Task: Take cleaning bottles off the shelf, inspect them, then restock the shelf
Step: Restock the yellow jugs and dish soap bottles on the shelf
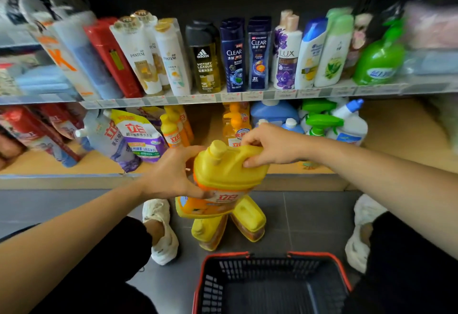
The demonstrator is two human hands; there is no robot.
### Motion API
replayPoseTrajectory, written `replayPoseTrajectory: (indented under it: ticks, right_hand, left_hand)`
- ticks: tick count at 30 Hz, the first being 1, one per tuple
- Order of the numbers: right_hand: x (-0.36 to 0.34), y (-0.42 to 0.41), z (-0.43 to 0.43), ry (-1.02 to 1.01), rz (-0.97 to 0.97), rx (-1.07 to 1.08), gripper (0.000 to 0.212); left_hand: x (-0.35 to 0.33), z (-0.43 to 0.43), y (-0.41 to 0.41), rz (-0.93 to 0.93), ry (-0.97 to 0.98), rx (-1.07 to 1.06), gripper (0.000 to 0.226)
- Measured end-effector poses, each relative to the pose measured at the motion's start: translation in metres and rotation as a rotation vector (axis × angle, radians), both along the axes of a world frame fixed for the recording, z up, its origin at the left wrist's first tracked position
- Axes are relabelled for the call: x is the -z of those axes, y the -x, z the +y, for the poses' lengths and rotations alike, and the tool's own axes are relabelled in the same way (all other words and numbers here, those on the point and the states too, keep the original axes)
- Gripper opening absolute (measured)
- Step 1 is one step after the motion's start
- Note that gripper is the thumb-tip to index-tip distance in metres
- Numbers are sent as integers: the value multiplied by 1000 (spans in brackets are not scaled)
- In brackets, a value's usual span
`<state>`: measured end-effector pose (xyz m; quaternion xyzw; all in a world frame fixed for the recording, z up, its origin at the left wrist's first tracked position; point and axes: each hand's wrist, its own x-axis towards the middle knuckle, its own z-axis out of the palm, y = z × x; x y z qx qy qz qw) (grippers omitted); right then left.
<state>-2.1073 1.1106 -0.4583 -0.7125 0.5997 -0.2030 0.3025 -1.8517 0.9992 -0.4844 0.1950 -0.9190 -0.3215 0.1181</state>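
Presently, inspection step: left hand [171, 175] and right hand [270, 145] both grasp a yellow bottle [225, 177] above two more bottles [230, 224] standing on the floor. Next, judged: return it to the lower shelf [74, 165].

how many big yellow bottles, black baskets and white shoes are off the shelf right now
Big yellow handled detergent bottles: 3, one held by the left hand and right hand, two on the grey floor
Black plastic basket with red rim: 1
White shoes: 2
Total: 6
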Motion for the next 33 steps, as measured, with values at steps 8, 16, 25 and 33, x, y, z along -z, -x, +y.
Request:
replayPoseTrajectory:
  ticks: [8,16,25,33]
  right_hand:
    - [1,-5,43,5,-246,239,35]
    - [6,10,52,49,61,272,40]
    - [23,12,37,97,306,302,45]
    - [25,2,37,149,186,411,52]
  left_hand:
    - [-5,9,26,-54,-152,144,59]
    - [13,18,64,120,32,110,32]
    - [23,22,84,71,471,125,29]
    - [15,28,74,180,424,-156,32]
